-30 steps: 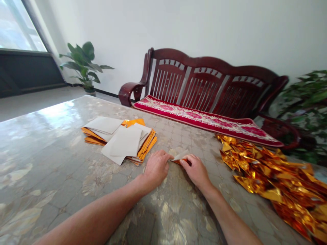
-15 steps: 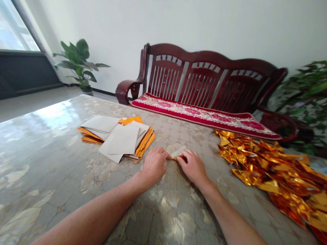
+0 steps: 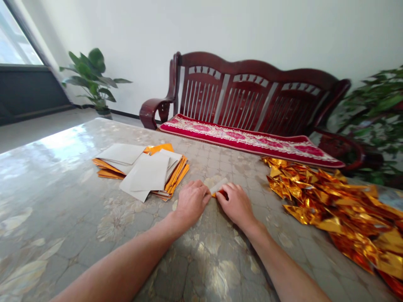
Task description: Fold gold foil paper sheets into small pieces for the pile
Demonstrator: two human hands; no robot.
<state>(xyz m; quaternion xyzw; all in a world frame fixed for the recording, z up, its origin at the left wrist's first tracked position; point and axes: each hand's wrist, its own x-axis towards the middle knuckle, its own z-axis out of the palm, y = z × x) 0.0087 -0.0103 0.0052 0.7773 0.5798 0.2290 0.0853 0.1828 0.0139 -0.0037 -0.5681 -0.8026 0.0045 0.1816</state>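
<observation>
Between my hands, on the tabletop, lies a sheet of foil paper (image 3: 219, 184), pale on its upper side with a gold-orange edge folded along the near side. My left hand (image 3: 192, 201) pinches its left end, fingers closed. At the right end, my right hand (image 3: 234, 203) grips the folded edge between thumb and curled fingers. Part of the sheet is hidden under the fingers. Left of my left hand is a stack of foil paper sheets (image 3: 147, 172), white side up with orange edges showing.
A heap of folded gold foil pieces (image 3: 333, 205) spreads over the right of the patterned table (image 3: 126, 256). Behind the table stands a dark wooden bench (image 3: 252, 92) with a red floral cushion (image 3: 236, 136). Potted plants stand at left (image 3: 94, 79) and right (image 3: 374, 121).
The view has shifted slightly. Both hands keep hold of the foil paper at nearly the same place; the right fingers have moved a little forward over its edge.
</observation>
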